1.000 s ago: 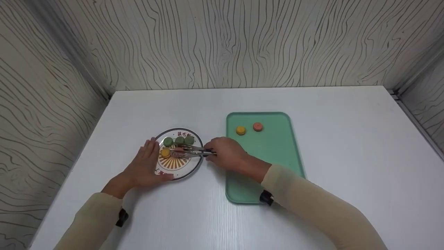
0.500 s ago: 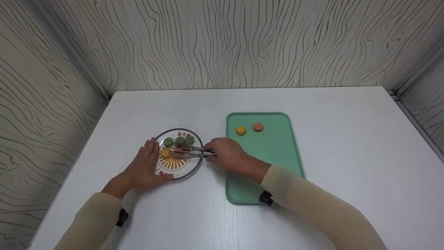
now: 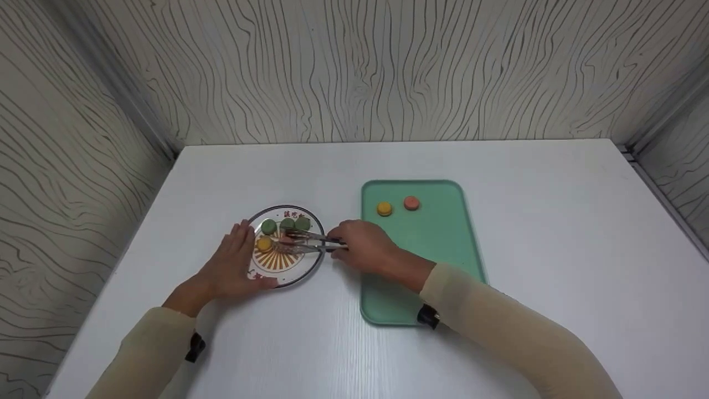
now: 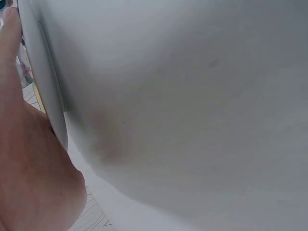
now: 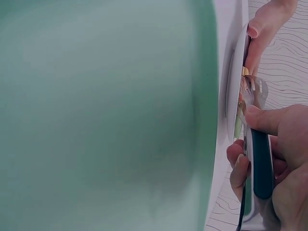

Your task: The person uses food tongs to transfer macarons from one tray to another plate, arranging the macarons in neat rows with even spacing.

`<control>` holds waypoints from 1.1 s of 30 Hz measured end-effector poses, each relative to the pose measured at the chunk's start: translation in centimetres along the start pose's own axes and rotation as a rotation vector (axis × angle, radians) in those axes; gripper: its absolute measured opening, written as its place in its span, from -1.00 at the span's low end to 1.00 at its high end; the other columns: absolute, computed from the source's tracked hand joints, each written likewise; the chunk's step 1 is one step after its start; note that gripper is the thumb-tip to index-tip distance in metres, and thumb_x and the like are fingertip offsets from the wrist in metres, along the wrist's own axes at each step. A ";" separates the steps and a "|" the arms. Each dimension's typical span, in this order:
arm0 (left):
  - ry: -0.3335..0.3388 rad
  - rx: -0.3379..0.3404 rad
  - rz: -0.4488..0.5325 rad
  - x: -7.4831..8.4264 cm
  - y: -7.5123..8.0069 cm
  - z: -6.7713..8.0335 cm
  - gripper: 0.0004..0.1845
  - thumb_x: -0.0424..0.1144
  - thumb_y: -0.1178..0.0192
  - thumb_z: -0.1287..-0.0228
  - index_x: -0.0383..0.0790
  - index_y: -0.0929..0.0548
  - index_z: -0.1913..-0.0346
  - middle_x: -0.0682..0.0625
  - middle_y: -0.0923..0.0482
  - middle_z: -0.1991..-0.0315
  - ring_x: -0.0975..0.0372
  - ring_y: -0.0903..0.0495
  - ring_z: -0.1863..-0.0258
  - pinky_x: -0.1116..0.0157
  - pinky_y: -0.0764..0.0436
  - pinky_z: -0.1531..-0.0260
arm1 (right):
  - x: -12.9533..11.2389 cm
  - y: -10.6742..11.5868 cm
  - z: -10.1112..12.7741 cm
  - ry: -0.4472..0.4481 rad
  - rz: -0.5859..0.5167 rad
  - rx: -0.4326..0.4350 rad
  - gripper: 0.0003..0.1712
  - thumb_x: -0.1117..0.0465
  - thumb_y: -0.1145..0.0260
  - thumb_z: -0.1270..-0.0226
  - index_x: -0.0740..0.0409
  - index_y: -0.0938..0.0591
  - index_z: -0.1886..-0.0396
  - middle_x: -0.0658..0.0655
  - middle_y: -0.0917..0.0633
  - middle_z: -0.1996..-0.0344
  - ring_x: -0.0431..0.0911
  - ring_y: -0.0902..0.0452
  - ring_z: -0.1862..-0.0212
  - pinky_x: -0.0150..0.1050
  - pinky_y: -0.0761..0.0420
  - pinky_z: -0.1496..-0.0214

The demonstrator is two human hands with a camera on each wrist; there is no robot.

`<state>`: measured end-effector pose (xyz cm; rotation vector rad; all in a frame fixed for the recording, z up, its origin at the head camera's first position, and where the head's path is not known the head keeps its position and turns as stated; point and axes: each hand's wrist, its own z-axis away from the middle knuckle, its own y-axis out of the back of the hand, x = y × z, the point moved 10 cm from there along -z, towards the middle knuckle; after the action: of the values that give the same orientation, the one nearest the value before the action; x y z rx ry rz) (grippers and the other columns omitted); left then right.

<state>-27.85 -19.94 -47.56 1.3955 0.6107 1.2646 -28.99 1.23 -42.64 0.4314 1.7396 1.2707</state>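
At plate (image 3: 314,262) left rim, left hand (image 3: 232,266) flat, steadying; right hand (image 3: 363,246) grasps tongs (image 3: 307,242) over plate; tray (image 3: 443,249) just beside.

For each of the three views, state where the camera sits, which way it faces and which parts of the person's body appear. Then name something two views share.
Head: above, looking forward and down at the table; both forearms, left hand steadying the plate, right hand holding tongs.
Left wrist: low, along the table; the palm against the plate rim.
Right wrist: low, across the green tray toward the plate; fingers gripping the tongs.
Shared: the plate is in all three.
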 end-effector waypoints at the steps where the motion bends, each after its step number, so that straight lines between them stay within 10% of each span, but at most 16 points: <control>1: 0.000 0.002 0.002 0.0 0.0 0.0 0.37 0.47 -0.24 -0.10 -0.56 0.10 -0.57 -0.39 0.29 -0.62 -0.21 0.31 -0.60 -0.15 0.14 -0.54 | 0.0 0.0 0.0 0.001 -0.002 -0.003 -0.73 0.20 -0.45 -0.32 0.15 -0.79 0.02 0.08 -0.79 0.17 -0.05 -0.68 0.09 -0.05 -0.66 0.03; 33: 0.010 -0.007 -0.012 -0.4 -0.5 -0.2 0.39 0.51 -0.22 -0.09 -0.54 0.12 -0.57 -0.37 0.32 -0.63 -0.20 0.35 -0.60 -0.14 0.15 -0.54 | 1.0 1.1 2.1 0.023 0.086 -0.013 -0.79 0.19 -0.47 -0.29 0.12 -0.75 0.11 0.01 -0.68 0.35 -0.16 -0.51 0.34 -0.19 -0.59 0.31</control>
<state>-28.01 -20.07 -48.19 1.3783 0.6199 1.2639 -28.04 3.61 -42.29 0.4900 1.7467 1.3522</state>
